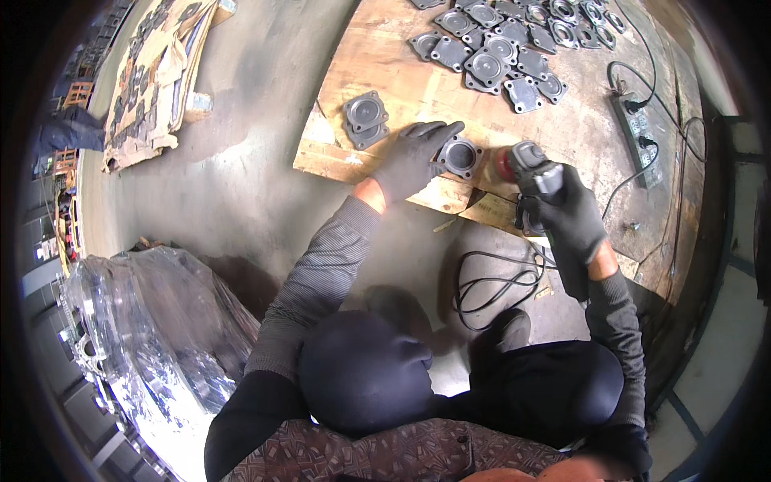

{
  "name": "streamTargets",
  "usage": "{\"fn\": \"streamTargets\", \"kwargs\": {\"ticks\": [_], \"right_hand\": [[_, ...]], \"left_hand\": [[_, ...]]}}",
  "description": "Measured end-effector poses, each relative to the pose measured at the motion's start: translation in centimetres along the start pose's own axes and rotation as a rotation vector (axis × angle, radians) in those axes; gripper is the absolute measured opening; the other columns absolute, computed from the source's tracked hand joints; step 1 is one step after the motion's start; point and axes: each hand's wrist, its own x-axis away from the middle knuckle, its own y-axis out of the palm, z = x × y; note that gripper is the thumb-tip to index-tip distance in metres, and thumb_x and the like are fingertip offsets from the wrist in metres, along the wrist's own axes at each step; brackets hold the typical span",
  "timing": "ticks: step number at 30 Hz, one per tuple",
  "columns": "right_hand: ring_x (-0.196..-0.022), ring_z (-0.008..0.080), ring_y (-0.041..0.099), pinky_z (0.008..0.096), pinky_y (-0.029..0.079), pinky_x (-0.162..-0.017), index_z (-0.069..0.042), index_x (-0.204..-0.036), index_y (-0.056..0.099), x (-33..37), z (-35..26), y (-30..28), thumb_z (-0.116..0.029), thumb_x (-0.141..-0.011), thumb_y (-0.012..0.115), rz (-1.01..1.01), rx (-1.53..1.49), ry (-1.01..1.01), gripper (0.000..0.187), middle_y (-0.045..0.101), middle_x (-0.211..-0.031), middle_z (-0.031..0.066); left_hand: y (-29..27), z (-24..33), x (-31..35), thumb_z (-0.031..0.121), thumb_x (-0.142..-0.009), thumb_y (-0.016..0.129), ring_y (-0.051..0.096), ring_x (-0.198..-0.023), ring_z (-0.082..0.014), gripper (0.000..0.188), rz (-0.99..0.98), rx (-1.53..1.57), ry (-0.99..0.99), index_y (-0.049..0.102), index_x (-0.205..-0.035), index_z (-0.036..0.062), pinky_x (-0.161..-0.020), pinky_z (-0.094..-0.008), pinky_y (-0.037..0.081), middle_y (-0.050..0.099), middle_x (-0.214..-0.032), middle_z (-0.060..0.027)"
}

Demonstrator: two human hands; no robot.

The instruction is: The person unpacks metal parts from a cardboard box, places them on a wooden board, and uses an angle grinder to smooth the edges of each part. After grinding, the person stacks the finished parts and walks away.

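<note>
My gloved left hand (408,163) grips the left side of a square grey metal flange (461,156) with a round recess and corner holes. The flange lies near the front edge of the wooden tabletop (385,84). One finger stretches along its far side; the thumb is near its lower left corner. My gloved right hand (577,215) is closed around an angle grinder (536,170). The grinder's reddish disc (503,164) is just right of the flange, apart from it. Left of my left hand, two similar flanges (365,112) overlap on the wood.
Several more flanges and plates (502,56) lie piled at the far side. A power strip (640,136) with plugged-in black cords is at the right. Looped cable (498,277) hangs or lies below the front edge. Plastic sheeting (161,321) covers something at left; cardboard with parts (152,80) lies beyond.
</note>
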Motion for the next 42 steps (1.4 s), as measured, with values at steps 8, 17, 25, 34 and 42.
{"fn": "streamTargets", "kwargs": {"ticks": [8, 17, 25, 34, 42], "right_hand": [[-0.098, 0.0351, 0.083, 0.045, 0.064, -0.085, -0.003, -0.136, 0.061, 0.8, -0.3, 0.6, -0.031, -0.087, 0.091, 0.005, 0.042, -0.095, 0.064, 0.082, -0.108, 0.0214], [-0.105, 0.0458, 0.079, 0.0508, 0.062, -0.089, -0.003, -0.133, 0.06, -2.5, -2.5, 2.1, -0.036, -0.087, 0.091, -0.063, 0.19, -0.092, 0.064, 0.081, -0.111, 0.0258], [-0.109, 0.0502, 0.077, 0.0519, 0.061, -0.093, -0.003, -0.132, 0.059, -5.1, -3.9, 2.9, -0.043, -0.086, 0.091, -0.095, 0.242, -0.155, 0.069, 0.079, -0.114, 0.0294], [-0.114, 0.0505, 0.076, 0.0519, 0.06, -0.095, -0.002, -0.133, 0.06, -4.9, -3.6, 3.5, -0.048, -0.086, 0.091, -0.093, 0.203, -0.181, 0.073, 0.079, -0.114, 0.0299], [-0.098, 0.0158, 0.073, 0.0329, 0.063, -0.085, 0.003, -0.141, 0.061, 0.9, 3.0, -3.9, -0.02, -0.094, 0.088, 0.047, -0.431, -0.043, 0.059, 0.074, -0.116, 0.0088]], "left_hand": [[4.0, 6.9, 1.5, 0.044, -0.082, 0.095, 0.053, -0.132, -0.0385, 0.108, 0.176, -0.237, -0.395, 0.041, -0.165, 0.0016, -0.116, -0.0541, 0.041, 0.06, -0.139, -0.0205], [4.9, 5.7, 2.1, 0.027, -0.076, 0.098, 0.055, -0.132, -0.0411, 0.104, 0.341, -0.101, -0.312, 0.045, -0.162, 0.002, -0.117, -0.0567, 0.04, 0.062, -0.136, -0.0187], [5.1, 4.8, 2.7, 0.021, -0.082, 0.092, 0.044, -0.145, -0.0466, 0.107, 0.26, -0.048, -0.317, 0.034, -0.169, -0.0004, -0.128, -0.0595, 0.032, 0.056, -0.15, -0.0247], [5.1, 3.7, 3.3, 0.017, -0.087, 0.086, 0.042, -0.151, -0.0466, 0.104, 0.235, -0.027, -0.267, 0.028, -0.171, -0.0031, -0.13, -0.0563, 0.032, 0.054, -0.155, -0.0285], [3.6, 3.5, 2.9, 0.017, -0.086, 0.089, 0.054, -0.141, -0.0434, 0.094, 0.227, -0.064, -0.213, 0.042, -0.166, 0.0013, -0.121, -0.0555, 0.04, 0.062, -0.148, -0.0225]]}}
